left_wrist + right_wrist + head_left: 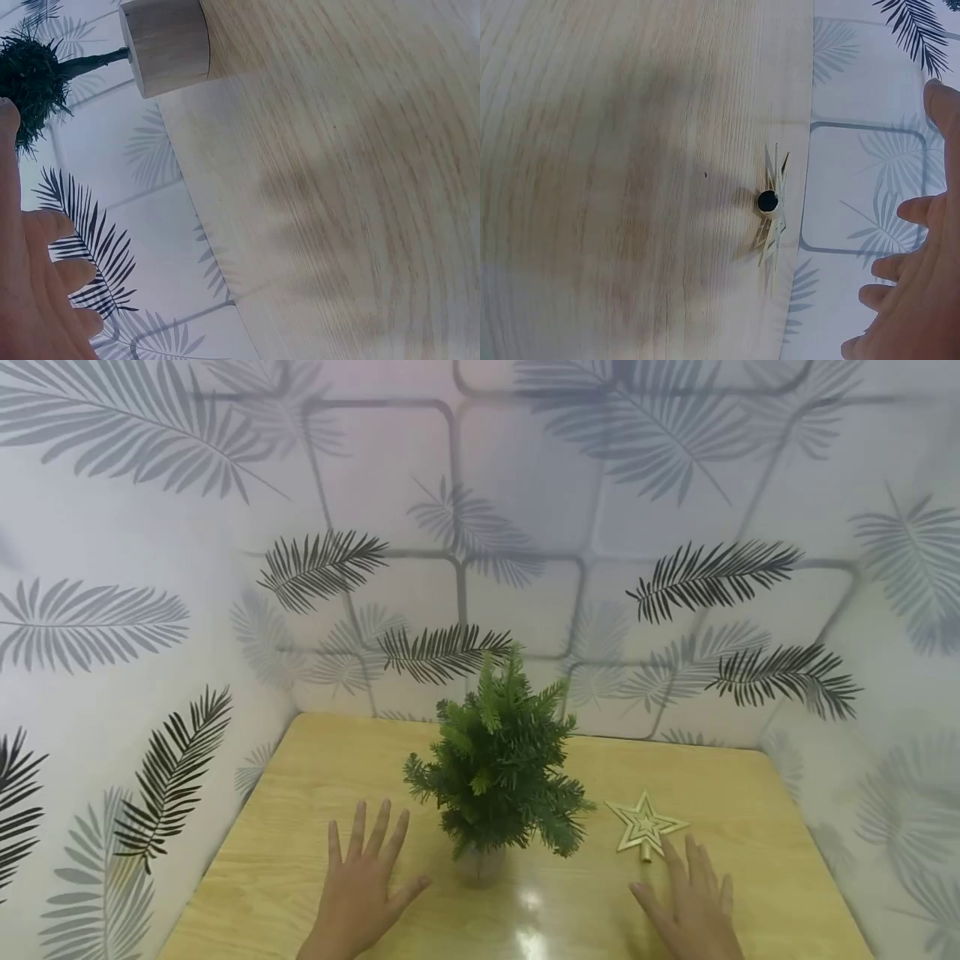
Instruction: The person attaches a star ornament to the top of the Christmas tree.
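Note:
A small artificial Christmas tree (502,760) stands upright on the table. Its round wooden base (169,46) shows in the left wrist view. To the right of the tree lies a gold star tree topper (643,823), its hollow socket (768,201) facing the right wrist camera. My left hand (360,889) is left of the tree with its fingers spread, holding nothing. My right hand (693,902) is just in front of the star, fingers spread and nothing in them. In the right wrist view the fingers are apart from the star.
The table (300,793) has a light wood-grain top, with glare near its front middle. Behind it and at both sides stand white walls (525,485) printed with grey and black palm leaves. The tree's branches spread out toward the star.

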Available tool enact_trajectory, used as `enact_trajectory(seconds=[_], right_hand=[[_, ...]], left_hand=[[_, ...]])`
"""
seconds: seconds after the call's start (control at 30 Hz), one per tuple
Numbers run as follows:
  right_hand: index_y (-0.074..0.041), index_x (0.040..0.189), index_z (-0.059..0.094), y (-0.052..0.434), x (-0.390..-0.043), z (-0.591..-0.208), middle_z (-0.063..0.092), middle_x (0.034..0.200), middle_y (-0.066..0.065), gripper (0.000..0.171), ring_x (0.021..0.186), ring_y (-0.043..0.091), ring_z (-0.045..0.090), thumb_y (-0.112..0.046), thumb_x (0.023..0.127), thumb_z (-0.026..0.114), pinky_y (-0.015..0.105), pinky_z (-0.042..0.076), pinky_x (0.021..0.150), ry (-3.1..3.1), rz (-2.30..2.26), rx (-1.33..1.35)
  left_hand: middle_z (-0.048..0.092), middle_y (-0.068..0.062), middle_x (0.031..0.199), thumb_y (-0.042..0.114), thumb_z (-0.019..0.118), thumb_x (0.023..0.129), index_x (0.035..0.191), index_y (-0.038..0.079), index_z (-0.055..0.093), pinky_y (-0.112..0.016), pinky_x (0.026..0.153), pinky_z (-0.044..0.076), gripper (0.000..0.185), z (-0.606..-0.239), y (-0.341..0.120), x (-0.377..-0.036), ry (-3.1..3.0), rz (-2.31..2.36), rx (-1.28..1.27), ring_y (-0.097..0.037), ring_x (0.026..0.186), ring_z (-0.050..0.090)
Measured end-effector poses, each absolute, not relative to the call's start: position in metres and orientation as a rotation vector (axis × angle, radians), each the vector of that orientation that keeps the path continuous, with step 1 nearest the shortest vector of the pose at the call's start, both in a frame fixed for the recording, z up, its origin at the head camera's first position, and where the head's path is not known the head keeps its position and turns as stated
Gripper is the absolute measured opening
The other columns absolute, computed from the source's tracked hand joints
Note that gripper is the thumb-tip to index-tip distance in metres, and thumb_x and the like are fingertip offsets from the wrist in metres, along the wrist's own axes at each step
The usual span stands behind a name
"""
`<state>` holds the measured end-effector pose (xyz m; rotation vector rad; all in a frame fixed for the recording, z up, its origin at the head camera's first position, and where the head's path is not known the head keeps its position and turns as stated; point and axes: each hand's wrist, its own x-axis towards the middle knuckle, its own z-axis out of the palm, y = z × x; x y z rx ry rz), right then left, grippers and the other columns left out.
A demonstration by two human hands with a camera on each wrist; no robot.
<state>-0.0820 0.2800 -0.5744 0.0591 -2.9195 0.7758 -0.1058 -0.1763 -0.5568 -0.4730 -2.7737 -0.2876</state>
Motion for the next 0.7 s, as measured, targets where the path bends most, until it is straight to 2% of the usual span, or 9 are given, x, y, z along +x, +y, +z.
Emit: enact_trajectory(seconds=[0.23,0.33,0.7], right_hand=[[0.004,0.158,0.029,0.2798,-0.0873,-0.5751,0.022,0.156,0.043,0.082,0.138,0.069,0.024,-0.042,0.101,0.067,0.084,0.018,0.105,-2.886,0.801,0.121],[0.003,0.158,0.028,0.2793,-0.0883,-0.5729,0.022,0.157,0.042,0.084,0.137,0.068,0.026,-0.044,0.1,0.067,0.084,0.024,0.103,-2.909,0.816,0.102],[-0.001,0.158,0.033,0.2745,-0.0908,-0.5695,0.025,0.157,0.04,0.079,0.136,0.065,0.03,-0.043,0.1,0.067,0.083,0.026,0.101,-2.865,0.851,0.113]], left_hand=[[0.028,-0.018,0.167,0.076,0.053,0.093,0.164,0.019,0.034,-0.077,0.114,0.012,0.093,-0.56,-0.1751,-0.1033,-2.75,-0.289,-0.472,-0.048,0.154,0.015],[0.027,-0.019,0.167,0.077,0.052,0.093,0.164,0.02,0.031,-0.076,0.115,0.013,0.093,-0.5602,-0.1743,-0.1043,-2.743,-0.292,-0.464,-0.047,0.154,0.015],[0.029,-0.022,0.165,0.074,0.052,0.094,0.163,0.015,0.034,-0.076,0.115,0.014,0.092,-0.5559,-0.1746,-0.1063,-2.729,-0.328,-0.454,-0.049,0.152,0.018]])
